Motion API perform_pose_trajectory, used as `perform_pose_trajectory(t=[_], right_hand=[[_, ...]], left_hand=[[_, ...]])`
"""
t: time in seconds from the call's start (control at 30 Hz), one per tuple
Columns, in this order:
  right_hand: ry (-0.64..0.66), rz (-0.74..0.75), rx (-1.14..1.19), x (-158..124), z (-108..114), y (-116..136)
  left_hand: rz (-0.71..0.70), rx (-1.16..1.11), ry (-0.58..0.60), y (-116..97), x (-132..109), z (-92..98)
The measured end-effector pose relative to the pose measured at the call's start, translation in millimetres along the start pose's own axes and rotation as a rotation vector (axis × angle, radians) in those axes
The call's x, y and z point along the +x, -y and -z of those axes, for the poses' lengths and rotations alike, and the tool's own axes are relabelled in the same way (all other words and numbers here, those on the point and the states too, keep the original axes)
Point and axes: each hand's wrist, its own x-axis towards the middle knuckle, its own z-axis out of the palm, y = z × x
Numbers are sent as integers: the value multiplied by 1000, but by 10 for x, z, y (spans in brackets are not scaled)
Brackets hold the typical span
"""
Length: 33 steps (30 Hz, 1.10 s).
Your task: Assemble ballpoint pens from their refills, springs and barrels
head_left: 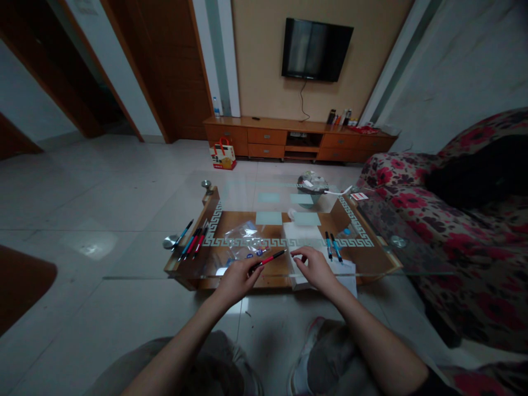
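Note:
My left hand (239,279) holds a red pen (273,257) with a black grip, its tip pointing right above the glass table. Close to that tip, the thumb and index finger of my right hand (314,268) are bent toward each other; a tiny dark thing seems to sit at the fingertips, too small to name. Several red and blue pens (193,243) lie together at the table's left. Two blue pens (333,247) rest on the glass right of my right hand. A clear plastic bag (243,237) lies just beyond my left hand.
The glass table (136,258) has wide transparent edges over a wooden base. Beneath the glass is a white box (303,234). An ashtray-like bowl (312,182) stands at the far side, near a red-and-white card (359,196). A flowered sofa (406,181) borders the right.

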Motion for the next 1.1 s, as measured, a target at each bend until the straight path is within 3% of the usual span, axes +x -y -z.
perform_pose_trajectory(t=[0.13,0.37,1.1], right_hand=[[-100,-91,190,52,16,39],[-105,-179,422,104,-13,-4],[76,-115,412,62,24,163]], left_hand=[[-33,-25,25,-25,2,1],[-54,-30,35,-16,0,-5],[-94,-8,53,-12,-1,-10]])
